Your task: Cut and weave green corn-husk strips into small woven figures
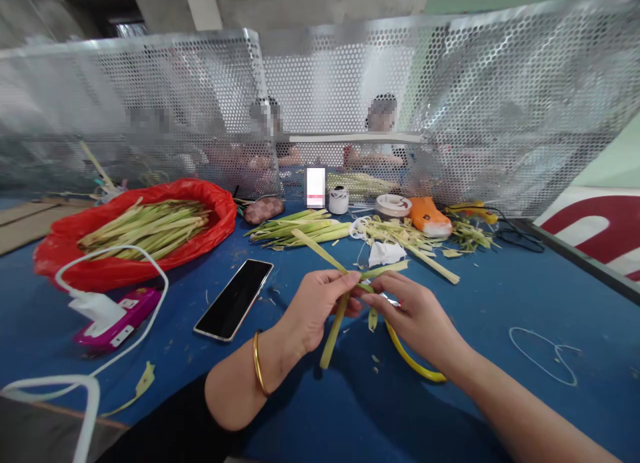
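My left hand (pixel 320 306) is closed around pale green leaf strips (pixel 334 329) held above the blue table (pixel 490 316). One strip runs up and left from my fingers, another hangs down toward me. My right hand (pixel 413 313) pinches the strips where they cross and also grips yellow-handled scissors (pixel 410 359), whose handle loop curves below my wrist. A gold bangle (pixel 259 364) circles my left wrist.
A red bag (pixel 210 206) of green strips sits at left. A black phone (pixel 234 297) and a pink power strip (pixel 117 316) with a white charger lie near me. More strips (pixel 300 228), tape rolls, an orange object (pixel 429 217) and a perforated metal screen (pixel 450 103) stand behind; people sit beyond it.
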`<state>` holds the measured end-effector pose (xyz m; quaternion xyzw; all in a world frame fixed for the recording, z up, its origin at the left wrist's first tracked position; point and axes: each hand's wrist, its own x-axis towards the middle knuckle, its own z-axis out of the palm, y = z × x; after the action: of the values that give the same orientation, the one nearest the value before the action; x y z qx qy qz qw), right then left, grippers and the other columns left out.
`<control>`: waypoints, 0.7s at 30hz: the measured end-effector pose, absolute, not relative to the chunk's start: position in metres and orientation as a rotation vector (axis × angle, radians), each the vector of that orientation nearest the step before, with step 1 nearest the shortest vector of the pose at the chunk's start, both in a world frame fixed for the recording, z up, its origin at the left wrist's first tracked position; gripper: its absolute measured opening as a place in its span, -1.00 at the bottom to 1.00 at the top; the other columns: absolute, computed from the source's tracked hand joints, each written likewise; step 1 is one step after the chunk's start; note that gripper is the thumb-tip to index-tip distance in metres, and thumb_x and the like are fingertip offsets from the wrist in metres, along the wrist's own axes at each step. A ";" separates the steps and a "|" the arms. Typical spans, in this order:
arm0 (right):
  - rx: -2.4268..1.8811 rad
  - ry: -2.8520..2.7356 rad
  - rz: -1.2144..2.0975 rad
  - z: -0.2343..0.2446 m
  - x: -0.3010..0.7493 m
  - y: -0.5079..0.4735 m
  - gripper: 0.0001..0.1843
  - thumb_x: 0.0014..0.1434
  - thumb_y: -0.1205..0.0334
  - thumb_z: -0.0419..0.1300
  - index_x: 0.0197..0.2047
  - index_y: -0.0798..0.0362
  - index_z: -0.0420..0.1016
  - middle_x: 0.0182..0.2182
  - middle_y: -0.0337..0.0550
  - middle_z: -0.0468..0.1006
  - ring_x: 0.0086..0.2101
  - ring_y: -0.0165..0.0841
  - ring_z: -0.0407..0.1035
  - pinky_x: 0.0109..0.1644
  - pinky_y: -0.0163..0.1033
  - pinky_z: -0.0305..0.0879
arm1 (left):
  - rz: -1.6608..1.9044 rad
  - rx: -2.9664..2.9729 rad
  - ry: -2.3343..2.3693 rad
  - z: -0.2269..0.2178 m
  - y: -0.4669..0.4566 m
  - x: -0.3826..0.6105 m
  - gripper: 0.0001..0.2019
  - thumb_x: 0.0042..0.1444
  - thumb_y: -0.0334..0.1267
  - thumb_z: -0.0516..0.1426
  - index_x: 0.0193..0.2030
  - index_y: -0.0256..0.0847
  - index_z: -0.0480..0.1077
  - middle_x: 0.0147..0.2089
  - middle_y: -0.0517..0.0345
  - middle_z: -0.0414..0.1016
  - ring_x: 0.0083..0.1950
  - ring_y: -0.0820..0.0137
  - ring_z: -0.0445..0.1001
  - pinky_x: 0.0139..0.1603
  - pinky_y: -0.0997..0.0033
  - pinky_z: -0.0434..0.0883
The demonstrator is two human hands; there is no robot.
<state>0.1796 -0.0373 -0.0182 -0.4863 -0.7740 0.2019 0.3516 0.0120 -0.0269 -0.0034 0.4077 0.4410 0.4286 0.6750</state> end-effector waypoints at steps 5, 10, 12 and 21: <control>-1.278 -2.030 0.525 -0.023 0.176 -0.039 -0.63 0.30 0.11 0.00 -0.54 0.00 0.20 -0.59 -0.27 0.32 -0.52 -0.39 0.17 -0.44 -0.30 0.08 | 1.053 0.938 1.048 -0.015 -0.022 0.017 -0.90 0.01 -0.34 0.24 -0.32 -0.34 0.50 -0.52 0.14 0.50 -0.56 0.52 0.40 -0.47 0.51 0.39; -1.267 -2.122 0.389 -0.023 0.176 -0.040 -0.63 0.28 0.21 0.01 -0.57 0.01 0.13 -0.60 -0.26 0.31 -0.52 -0.40 0.17 -0.40 -0.29 0.04 | 1.105 0.937 1.112 -0.022 -0.020 0.020 -0.93 0.05 -0.38 0.19 -0.38 -0.34 0.49 -0.56 0.14 0.49 -0.59 0.51 0.40 -0.53 0.53 0.38; -1.287 -2.135 0.379 -0.024 0.175 -0.040 -0.63 0.28 0.21 0.01 -0.57 0.01 0.12 -0.61 -0.27 0.32 -0.53 -0.40 0.17 -0.40 -0.29 0.04 | 1.104 0.919 1.131 -0.021 -0.019 0.020 -0.93 0.06 -0.39 0.18 -0.38 -0.34 0.49 -0.56 0.14 0.49 -0.59 0.52 0.40 -0.55 0.54 0.38; -1.386 -1.800 0.784 -0.028 0.179 -0.028 -0.66 0.23 -0.02 0.05 -0.36 0.02 0.49 -0.40 -0.16 0.55 -0.35 -0.29 0.36 -0.28 -0.26 0.19 | 1.000 0.883 1.030 -0.018 -0.016 0.014 -0.85 0.08 -0.26 0.22 -0.32 -0.34 0.51 -0.37 0.01 0.58 -0.50 0.48 0.50 -0.57 0.58 0.38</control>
<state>0.1792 -0.0279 -0.0277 -0.5378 -0.6986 0.3042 0.3608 0.0141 -0.0164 -0.0175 0.3911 0.4563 0.4430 0.6652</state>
